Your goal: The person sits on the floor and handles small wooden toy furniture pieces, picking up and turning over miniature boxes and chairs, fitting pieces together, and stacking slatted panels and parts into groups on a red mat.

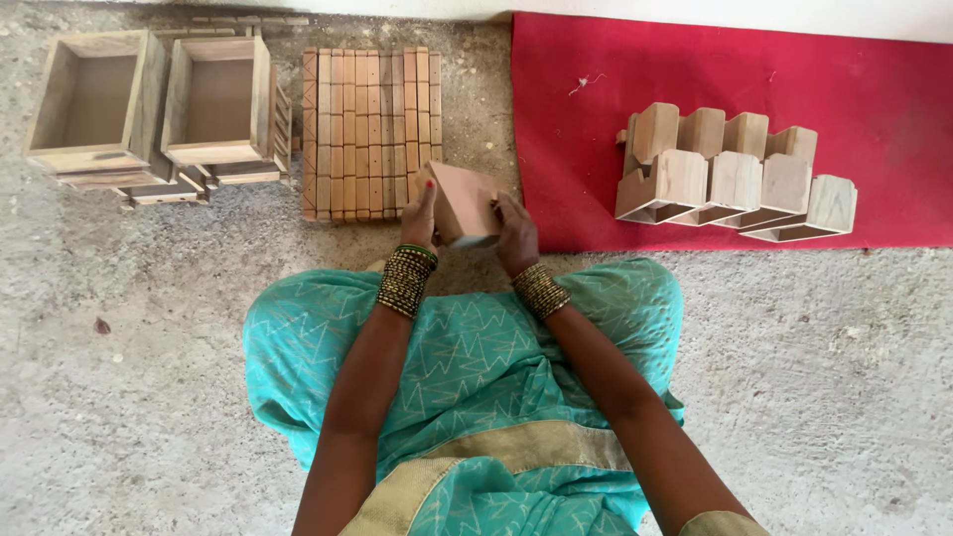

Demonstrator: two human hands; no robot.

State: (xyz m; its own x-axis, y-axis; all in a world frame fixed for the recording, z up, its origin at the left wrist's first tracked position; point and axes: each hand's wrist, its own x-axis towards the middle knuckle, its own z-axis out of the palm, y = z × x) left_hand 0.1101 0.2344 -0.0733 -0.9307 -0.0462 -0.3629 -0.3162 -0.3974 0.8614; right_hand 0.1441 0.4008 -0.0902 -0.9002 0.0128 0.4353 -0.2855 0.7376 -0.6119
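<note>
Head view, looking straight down at a person seated on a rough concrete floor point(129, 397). Both hands grasp one small wooden box point(465, 203), tilted, held just above the lap in front of the teal garment point(476, 367). The left hand point(421, 216) grips the box's left edge, fingers up along its side. The right hand point(515, 233) clasps the right edge, thumb on the top face. Beaded bangles point(407, 280) sit on both wrists.

Just beyond the left hand, touching range: a flat grid of short wooden strips point(369, 132), laid edge to edge in tidy rows; the box overlaps its near right corner. Further left of that hand, well apart: two open wooden boxes point(159, 99) side by side, resting on loose slats point(169, 187).

Right of the right hand: a red mat point(893, 89), its left edge just beside the box. On it, well apart from the hand, a cluster of finished wooden boxes point(735, 174) in two touching rows.

Open room: bare floor lies to both sides of the knees; a strip of bare mat lies between the right hand and the cluster.
</note>
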